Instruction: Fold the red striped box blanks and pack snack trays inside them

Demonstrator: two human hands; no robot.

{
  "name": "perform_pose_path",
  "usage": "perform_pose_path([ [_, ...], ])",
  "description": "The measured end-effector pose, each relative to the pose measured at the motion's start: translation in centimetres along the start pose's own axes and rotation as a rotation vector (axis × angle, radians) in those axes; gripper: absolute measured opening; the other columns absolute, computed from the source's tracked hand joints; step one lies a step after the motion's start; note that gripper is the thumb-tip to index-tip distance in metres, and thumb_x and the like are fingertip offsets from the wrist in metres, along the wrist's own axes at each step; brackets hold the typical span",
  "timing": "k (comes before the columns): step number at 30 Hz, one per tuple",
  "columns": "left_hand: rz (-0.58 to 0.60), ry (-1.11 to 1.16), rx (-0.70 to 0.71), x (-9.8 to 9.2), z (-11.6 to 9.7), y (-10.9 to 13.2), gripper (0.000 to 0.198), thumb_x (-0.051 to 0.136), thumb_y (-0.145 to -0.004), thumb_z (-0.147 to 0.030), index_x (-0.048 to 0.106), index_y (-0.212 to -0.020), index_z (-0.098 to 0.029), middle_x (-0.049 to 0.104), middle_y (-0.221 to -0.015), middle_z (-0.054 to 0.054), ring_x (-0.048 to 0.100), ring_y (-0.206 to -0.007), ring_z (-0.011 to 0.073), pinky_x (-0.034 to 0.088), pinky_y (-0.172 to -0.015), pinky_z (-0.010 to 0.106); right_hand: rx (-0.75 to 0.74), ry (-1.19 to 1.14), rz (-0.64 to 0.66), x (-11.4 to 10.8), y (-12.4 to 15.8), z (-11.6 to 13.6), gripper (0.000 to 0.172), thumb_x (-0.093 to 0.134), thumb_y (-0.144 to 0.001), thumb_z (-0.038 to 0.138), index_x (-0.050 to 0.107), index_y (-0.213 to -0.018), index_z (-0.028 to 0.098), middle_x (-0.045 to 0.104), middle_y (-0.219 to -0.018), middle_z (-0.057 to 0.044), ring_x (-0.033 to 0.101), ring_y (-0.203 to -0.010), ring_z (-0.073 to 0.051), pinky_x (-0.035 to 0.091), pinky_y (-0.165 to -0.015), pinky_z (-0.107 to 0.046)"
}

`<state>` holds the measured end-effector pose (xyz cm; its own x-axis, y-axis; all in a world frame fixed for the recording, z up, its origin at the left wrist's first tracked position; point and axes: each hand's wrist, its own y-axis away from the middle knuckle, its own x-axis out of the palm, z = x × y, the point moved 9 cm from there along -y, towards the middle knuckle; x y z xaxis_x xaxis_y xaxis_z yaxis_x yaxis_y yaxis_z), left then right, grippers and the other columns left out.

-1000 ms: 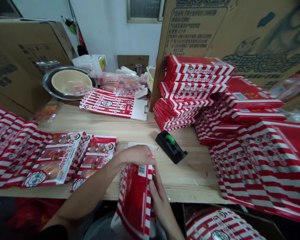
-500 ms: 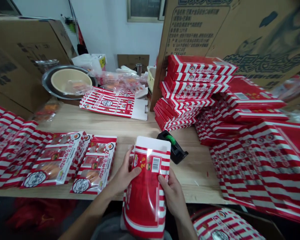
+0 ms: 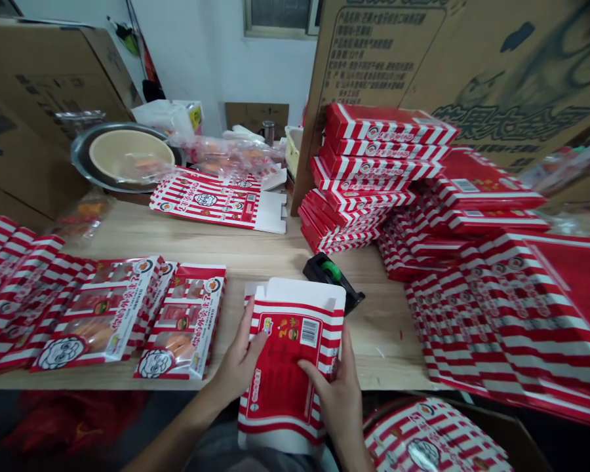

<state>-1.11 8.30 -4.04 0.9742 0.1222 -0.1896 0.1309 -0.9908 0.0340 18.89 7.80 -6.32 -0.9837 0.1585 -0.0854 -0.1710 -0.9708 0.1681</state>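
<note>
A red and white striped carton [image 3: 288, 380] is between my hands at the table's front edge, its red back with a barcode facing up and its white end flaps pointing away from me. My left hand [image 3: 240, 360] grips its left edge, thumb on top. My right hand [image 3: 341, 393] holds the right edge, thumb on the red panel and fingers behind. A black tape dispenser [image 3: 334, 282] with green tape stands just beyond the carton's far right corner. Two window-front boxes of sweets [image 3: 184, 324] [image 3: 103, 311] lie to the left.
Stacked striped boxes [image 3: 383, 151] and a row of cartons [image 3: 521, 321] fill the right side. Flat cartons [image 3: 216, 196], wrapped sweets [image 3: 226, 157] and a basin holding a cream bowl [image 3: 128, 154] are at the back. More cartons [image 3: 427, 439] sit below the front edge.
The carton has flattened from a bowed shape and turned slightly, showing more of its face and end flaps. Both hands still hold its sides. The view has shifted slightly.
</note>
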Motion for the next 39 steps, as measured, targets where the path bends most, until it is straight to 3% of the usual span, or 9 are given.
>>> perform_pose_path([
  [5,0.101,0.164,-0.031,0.2,-0.6,-1.3,0.066,0.044,-0.087,-0.039,0.010,-0.142,-0.025,0.033,-0.144,0.007,0.037,-0.127,0.0229,0.039,-0.101,0.036,-0.024,-0.108,0.157,0.8,-0.2,1.5,0.092,0.065,-0.074,0.034,0.005,-0.143,0.025,0.050,-0.131,-0.008,0.056,-0.110,-0.021,0.044,-0.094,-0.035],
  [10,0.242,0.189,-0.031,1.2,-1.5,-1.4,0.064,0.045,-0.087,-0.035,0.012,-0.141,-0.025,0.049,-0.132,0.008,0.053,-0.112,0.0202,0.044,-0.095,0.035,-0.185,-0.090,0.029,-1.2,-2.3,4.5,0.051,0.054,-0.081,0.042,0.045,-0.128,0.024,0.048,-0.133,-0.006,0.045,-0.121,-0.023,0.037,-0.099,-0.038],
  [13,0.287,0.102,-0.004,1.4,-1.7,-1.1,0.049,0.043,-0.088,-0.034,0.029,-0.134,-0.024,0.052,-0.127,0.007,0.054,-0.108,0.0185,0.044,-0.094,0.032,-0.166,-0.024,0.003,-1.4,-3.3,4.6,0.035,0.055,-0.078,0.045,0.064,-0.101,0.020,0.065,-0.109,-0.007,0.057,-0.103,-0.025,0.044,-0.090,-0.037],
  [16,0.301,0.005,-0.015,1.3,-1.6,-1.1,0.038,0.041,-0.089,-0.036,0.039,-0.123,-0.021,0.062,-0.108,0.006,0.060,-0.092,0.0168,0.049,-0.081,0.028,-0.138,0.033,0.018,-1.1,-3.6,4.2,0.031,0.054,-0.078,0.047,0.067,-0.075,0.019,0.069,-0.079,-0.006,0.062,-0.080,-0.023,0.048,-0.077,-0.035],
  [19,0.317,-0.100,0.011,1.2,-2.1,-1.3,0.031,0.038,-0.089,-0.036,0.043,-0.114,-0.019,0.064,-0.089,0.003,0.060,-0.083,0.0160,0.048,-0.075,0.027,-0.140,-0.018,0.027,-1.2,-3.8,4.5,0.027,0.055,-0.079,0.043,0.067,-0.088,0.021,0.069,-0.092,-0.005,0.062,-0.085,-0.021,0.049,-0.077,-0.033],
  [22,0.355,-0.177,0.044,1.3,-3.1,-1.3,0.029,0.034,-0.091,-0.035,0.044,-0.113,-0.020,0.064,-0.090,0.002,0.059,-0.084,0.0153,0.046,-0.076,0.025,-0.113,-0.145,0.189,-0.6,-4.0,5.7,0.042,0.058,-0.079,0.036,0.052,-0.120,0.029,0.059,-0.121,-0.004,0.060,-0.098,-0.020,0.050,-0.078,-0.032],
  [28,0.329,-0.179,0.040,1.3,-3.7,-1.1,0.030,0.034,-0.090,-0.035,0.044,-0.114,-0.020,0.060,-0.110,0.006,0.056,-0.101,0.0179,0.044,-0.085,0.026,-0.252,0.073,0.477,1.0,-3.3,9.9,0.013,0.069,-0.070,0.031,0.066,-0.065,0.020,0.064,-0.110,-0.007,0.060,-0.099,-0.025,0.045,-0.088,-0.037],
  [35,0.403,-0.244,0.137,2.6,-4.4,-0.5,0.027,0.036,-0.090,-0.032,0.046,-0.112,-0.021,0.060,-0.104,0.005,0.058,-0.091,0.0166,0.045,-0.082,0.026,0.100,0.064,0.686,3.1,-3.9,9.7,0.022,0.069,-0.068,0.035,0.055,-0.074,0.019,0.069,-0.075,0.000,0.063,-0.066,-0.015,0.047,-0.055,-0.022],
  [39,0.424,-0.184,0.119,2.7,-4.0,-0.1,0.029,0.038,-0.090,-0.032,0.040,-0.117,-0.021,0.059,-0.112,0.008,0.059,-0.094,0.0172,0.046,-0.082,0.028,0.071,0.113,0.630,2.9,-4.6,10.6,0.017,0.071,-0.063,0.028,0.060,-0.071,0.017,0.065,-0.063,0.004,0.057,-0.055,-0.011,0.042,-0.049,-0.019],
])
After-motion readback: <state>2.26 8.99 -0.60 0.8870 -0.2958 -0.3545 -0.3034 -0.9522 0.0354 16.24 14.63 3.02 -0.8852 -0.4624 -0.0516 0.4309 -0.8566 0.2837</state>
